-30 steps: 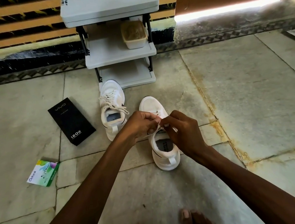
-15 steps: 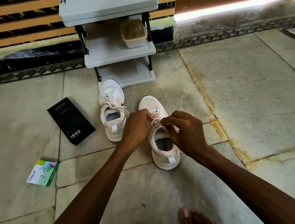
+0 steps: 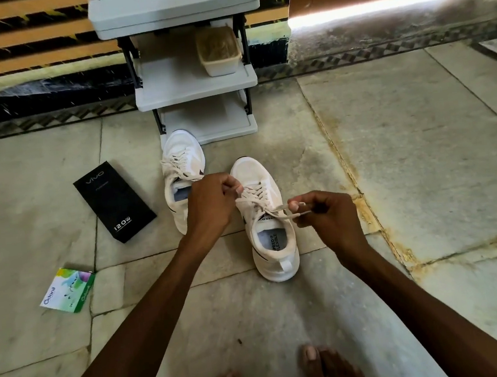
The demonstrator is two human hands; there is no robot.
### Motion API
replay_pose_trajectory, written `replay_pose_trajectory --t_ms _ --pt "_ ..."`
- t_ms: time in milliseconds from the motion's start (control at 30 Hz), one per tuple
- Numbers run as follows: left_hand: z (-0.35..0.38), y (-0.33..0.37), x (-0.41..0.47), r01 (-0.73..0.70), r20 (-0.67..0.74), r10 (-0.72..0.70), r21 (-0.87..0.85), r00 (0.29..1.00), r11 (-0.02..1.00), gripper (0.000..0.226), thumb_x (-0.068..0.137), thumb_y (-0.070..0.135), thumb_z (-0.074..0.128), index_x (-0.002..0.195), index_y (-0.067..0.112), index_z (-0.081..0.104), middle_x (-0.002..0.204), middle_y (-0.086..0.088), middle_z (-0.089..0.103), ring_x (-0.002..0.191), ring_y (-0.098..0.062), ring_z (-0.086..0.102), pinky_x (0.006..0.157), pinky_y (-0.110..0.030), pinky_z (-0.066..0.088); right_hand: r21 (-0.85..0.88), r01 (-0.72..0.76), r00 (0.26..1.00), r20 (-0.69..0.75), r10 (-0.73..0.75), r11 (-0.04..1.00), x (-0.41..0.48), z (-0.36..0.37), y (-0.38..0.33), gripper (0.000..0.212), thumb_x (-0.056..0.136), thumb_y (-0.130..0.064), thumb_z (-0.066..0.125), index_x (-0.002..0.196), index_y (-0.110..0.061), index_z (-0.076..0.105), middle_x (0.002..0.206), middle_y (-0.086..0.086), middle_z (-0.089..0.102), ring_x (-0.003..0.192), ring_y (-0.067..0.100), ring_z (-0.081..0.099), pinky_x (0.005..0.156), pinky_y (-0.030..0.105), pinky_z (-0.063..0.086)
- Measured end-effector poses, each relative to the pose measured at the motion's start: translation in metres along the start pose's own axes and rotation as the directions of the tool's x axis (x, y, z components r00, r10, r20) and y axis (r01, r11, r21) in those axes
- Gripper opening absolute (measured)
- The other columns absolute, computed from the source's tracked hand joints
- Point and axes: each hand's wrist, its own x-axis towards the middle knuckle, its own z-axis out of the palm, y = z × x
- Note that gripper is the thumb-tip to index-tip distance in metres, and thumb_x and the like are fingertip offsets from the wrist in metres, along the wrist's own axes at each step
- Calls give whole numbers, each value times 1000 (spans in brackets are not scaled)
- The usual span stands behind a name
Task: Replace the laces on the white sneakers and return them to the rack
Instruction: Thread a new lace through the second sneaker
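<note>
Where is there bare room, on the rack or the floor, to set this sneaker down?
Free: middle shelf left of the tub; bottom shelf; floor right of the near sneaker. Crowded: between black box, far sneaker, left hand and right hand pinching the lace.

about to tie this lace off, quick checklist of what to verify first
1. Left hand pinching one end of the lace: ok.
2. Right hand pinching the other end: ok.
3. Lace crisscrossed up the near sneaker: ok.
4. Knot tied: not ok, the ends are held apart.
5. Far sneaker laced: ok; whether its bow is tied, cannot tell.
6. Sneakers on the rack: not ok, both stand on the floor.
</note>
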Motion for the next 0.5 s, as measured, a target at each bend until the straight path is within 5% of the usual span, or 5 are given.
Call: replay_pose_trajectory --t_ms 200,367,500 --pt "3 2 -3 95 115 -49 -439 992 893 8 88 7 67 90 14 73 74 1 68 60 6 59 60 -10 45 80 -55 993 106 47 995 5 14 -16 15 95 -18 62 92 -9 73 89 2 76 66 10 65 45 19 39" --pt "4 5 -4 117 128 -72 -401 989 909 11 93 16 62 86 15 70 64 10 64 53 2 55 51 -12 42 153 -182 962 231 144 971 10 25 -26 26 104 -21 46 90 -13 67 80 1 72 52 10 55 43 18 30" --pt "-1 8 -6 230 331 -36 -570 943 789 21 100 19 49 87 9 61 72 8 69 41 -4 39 49 -23 46 94 -225 962 180 205 970 12 23 -24 32 105 -25 41 89 -12 66 63 -1 56 47 8 43 42 17 29"
